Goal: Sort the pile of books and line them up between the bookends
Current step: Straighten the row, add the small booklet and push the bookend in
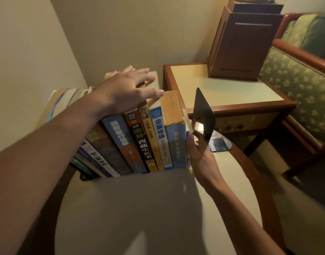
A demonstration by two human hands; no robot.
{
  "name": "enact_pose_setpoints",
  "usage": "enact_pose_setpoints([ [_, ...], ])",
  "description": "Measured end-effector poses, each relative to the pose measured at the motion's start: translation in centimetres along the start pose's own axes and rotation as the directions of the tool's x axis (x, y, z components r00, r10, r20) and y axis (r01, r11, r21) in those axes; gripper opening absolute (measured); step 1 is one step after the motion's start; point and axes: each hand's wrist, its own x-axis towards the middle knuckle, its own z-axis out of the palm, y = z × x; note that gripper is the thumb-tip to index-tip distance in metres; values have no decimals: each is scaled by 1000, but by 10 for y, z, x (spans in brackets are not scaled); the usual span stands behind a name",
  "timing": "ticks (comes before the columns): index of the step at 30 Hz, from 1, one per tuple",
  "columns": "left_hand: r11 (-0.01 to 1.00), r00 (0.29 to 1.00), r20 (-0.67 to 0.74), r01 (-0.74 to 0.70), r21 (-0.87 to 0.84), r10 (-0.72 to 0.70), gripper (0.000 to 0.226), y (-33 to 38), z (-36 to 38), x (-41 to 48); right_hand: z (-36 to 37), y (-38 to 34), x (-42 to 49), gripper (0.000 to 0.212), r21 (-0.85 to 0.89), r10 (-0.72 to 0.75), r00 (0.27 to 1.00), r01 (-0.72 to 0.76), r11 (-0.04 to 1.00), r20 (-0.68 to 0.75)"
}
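Note:
Several books (pixel 139 142) stand upright in a row on the round table (pixel 158 208), spines toward me, leaning slightly left. My left hand (pixel 128 89) lies flat on the top edges of the books, fingers straight. My right hand (pixel 199 153) grips the lower part of a black metal bookend (pixel 203 115) at the right end of the row, thumb against the last pale-blue book (pixel 177 144). The bookend stands upright, a narrow gap from that book. A dark foot of the other bookend (pixel 84 177) shows under the row's left end.
A square wooden side table (pixel 222 92) with a dark wooden box (pixel 244 39) stands behind right. A green floral armchair (pixel 296 80) fills the right side. Walls close the corner behind the books. The round table's near half is bare.

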Motion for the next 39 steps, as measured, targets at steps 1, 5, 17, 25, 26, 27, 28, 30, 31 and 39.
enact_pose_setpoints([
  [1,1000,1000,1,-2,3,2,93,1,0,-1,-1,0,-3,56,-31,-30,999,29,999,-15],
  [5,999,998,-54,13,-41,-15,81,6,-2,-9,6,9,-19,38,-111,-171,953,147,983,-251],
  [17,997,997,6,77,28,-77,93,4,2,-24,27,31,-27,32,-188,-210,853,134,973,-477],
  [25,997,995,-63,79,-15,-80,90,2,2,-26,20,27,-35,36,-308,-320,834,191,932,-450],
  [26,996,993,-84,81,-41,-84,88,3,2,-28,20,28,-37,37,-319,-327,832,193,928,-448],
  [27,994,989,-112,85,-74,-93,86,3,2,-30,19,27,-39,39,-324,-333,829,197,926,-449],
  [28,990,984,-144,91,-110,-107,82,3,2,-32,18,28,-41,41,-323,-337,829,202,924,-447],
  [30,984,975,-181,98,-148,-125,74,2,4,-37,16,29,-43,44,-325,-346,838,216,921,-421],
  [31,986,978,-170,102,-129,-123,71,1,5,-39,15,29,-44,45,-327,-348,849,223,918,-398],
  [39,975,985,-132,82,-207,-111,66,-4,-1,-54,13,14,-56,41,-381,-460,796,314,869,-393],
])
